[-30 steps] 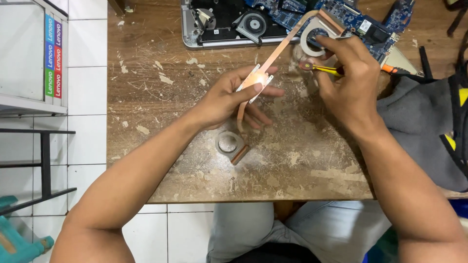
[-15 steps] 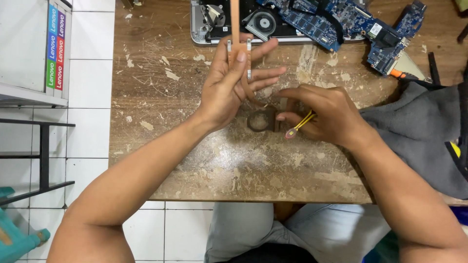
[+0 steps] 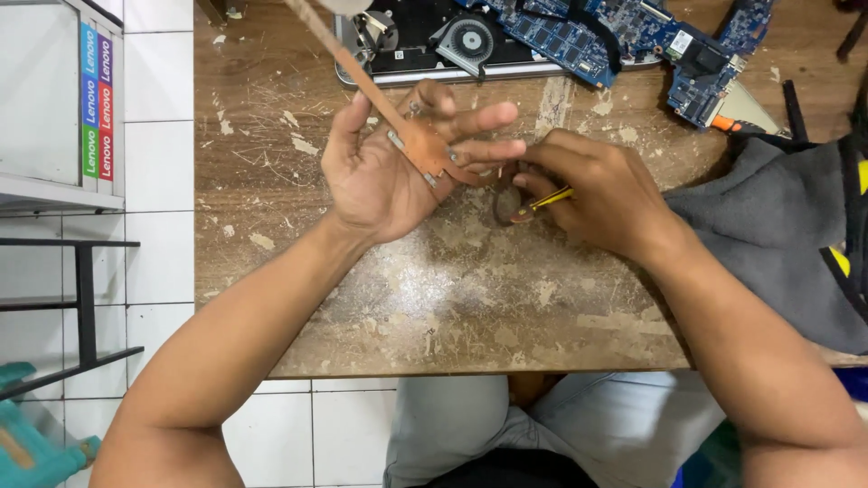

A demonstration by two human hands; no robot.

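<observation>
In the head view, my left hand (image 3: 389, 181) lies palm up over the counter (image 3: 452, 298), fingers spread, and the copper heat pipe (image 3: 398, 126) rests across the palm. The grip here is loose and apart: the flat plate end sits on my fingers so I can see its underside, while the long arm sticks up and away toward the top edge.

My right hand (image 3: 597, 194) is closed together on a small yellow-handled tool (image 3: 542, 203), pinched like a pen so the tip stays steady. The tip points at a small round dark part (image 3: 506, 203) lying on the counter just beside the plate (I cannot tell if it touches).

Behind both hands lie the opened laptop base with its fan (image 3: 466, 41) and a blue circuit board (image 3: 633, 32). A grey cloth (image 3: 768, 235) lies at my right.
</observation>
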